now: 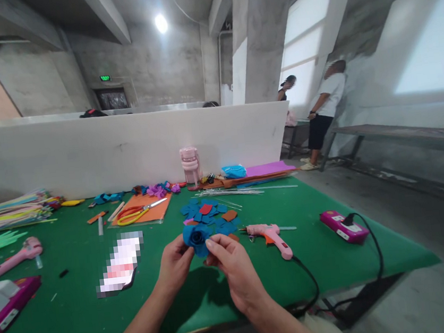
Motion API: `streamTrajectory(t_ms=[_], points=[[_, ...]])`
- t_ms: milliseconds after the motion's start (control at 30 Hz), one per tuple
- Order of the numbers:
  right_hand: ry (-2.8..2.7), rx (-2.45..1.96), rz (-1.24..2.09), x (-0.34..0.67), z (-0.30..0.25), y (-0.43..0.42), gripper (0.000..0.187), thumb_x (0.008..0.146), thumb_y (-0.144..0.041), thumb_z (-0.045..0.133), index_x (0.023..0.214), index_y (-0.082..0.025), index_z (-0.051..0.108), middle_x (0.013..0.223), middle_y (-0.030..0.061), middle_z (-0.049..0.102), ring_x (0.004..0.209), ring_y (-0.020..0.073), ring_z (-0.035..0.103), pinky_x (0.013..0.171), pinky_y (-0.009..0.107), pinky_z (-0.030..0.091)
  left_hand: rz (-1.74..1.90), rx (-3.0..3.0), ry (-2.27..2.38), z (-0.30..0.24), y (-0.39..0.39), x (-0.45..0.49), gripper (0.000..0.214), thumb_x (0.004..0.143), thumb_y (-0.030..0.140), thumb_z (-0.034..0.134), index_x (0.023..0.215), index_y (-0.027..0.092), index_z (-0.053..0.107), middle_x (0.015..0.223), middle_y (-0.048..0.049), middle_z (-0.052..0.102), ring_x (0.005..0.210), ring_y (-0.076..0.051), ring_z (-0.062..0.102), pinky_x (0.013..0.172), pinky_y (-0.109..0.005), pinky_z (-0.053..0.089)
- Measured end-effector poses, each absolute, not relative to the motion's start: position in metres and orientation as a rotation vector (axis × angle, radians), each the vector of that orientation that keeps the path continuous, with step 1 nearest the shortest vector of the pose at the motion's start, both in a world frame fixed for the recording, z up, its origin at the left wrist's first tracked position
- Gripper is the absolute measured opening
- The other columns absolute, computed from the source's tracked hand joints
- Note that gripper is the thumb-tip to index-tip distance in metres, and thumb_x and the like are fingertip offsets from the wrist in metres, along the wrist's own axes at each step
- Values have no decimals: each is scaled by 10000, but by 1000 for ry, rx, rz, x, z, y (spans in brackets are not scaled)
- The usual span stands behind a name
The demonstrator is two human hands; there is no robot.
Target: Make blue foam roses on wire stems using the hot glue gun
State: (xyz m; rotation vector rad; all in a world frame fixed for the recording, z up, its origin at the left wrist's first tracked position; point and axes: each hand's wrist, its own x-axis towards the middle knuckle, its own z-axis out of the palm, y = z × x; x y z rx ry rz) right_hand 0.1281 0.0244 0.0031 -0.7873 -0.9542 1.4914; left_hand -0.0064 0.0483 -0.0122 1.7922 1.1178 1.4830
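Currently holding blue flower (196,235) above counter (307,210), pinched on either side by left hand (175,264) and right hand (233,261). Seemingly light, soft and easily creased; best held low, at base, with gentle pressure only.

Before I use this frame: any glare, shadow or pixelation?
Head view: ceiling lamp blown out; head view: dark shadow on the green table below the blue flower in the left hand and right hand; head view: phone-like item pixelated.
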Motion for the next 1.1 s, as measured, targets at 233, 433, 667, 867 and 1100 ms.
streamTrajectory(t_ms=[233,433,667,867,1100], points=[[-1067,-809,1386,132,3,28,151,689,-284,651,681,-153,576,603,-39,523,567,81,459,580,208,371,1452,1799,1115,-21,52,-8,138,753,226,543,743,128,639,708,-21,630,650,-148,535,616,-232,441],[-1110,-779,1406,130,0,28,142,688,-265,661,701,-153,575,595,-35,543,567,88,486,583,215,393,1412,1754,1112,-27,52,-10,141,762,245,544,728,132,620,658,-5,593,604,-136,514,590,-231,438],[-1060,-776,1484,126,0,25,205,657,-296,693,751,-148,586,579,-41,533,539,84,494,568,211,406,1390,1695,1089,-26,50,-11,161,773,258,522,768,132,622,711,-20,620,611,-138,533,608,-241,455],[-1035,-844,1514,127,2,24,246,699,-379,648,669,-149,567,562,-37,522,478,64,461,520,190,380,1388,1754,1173,-22,49,-11,178,752,260,537,783,125,648,747,-42,653,668,-162,561,639,-254,461],[-948,-849,1493,129,2,26,219,654,-339,684,670,-158,562,528,-47,519,480,75,474,525,193,385,1400,1774,1174,-19,47,-9,159,738,242,543,737,129,655,684,-22,639,636,-158,557,610,-244,458]])
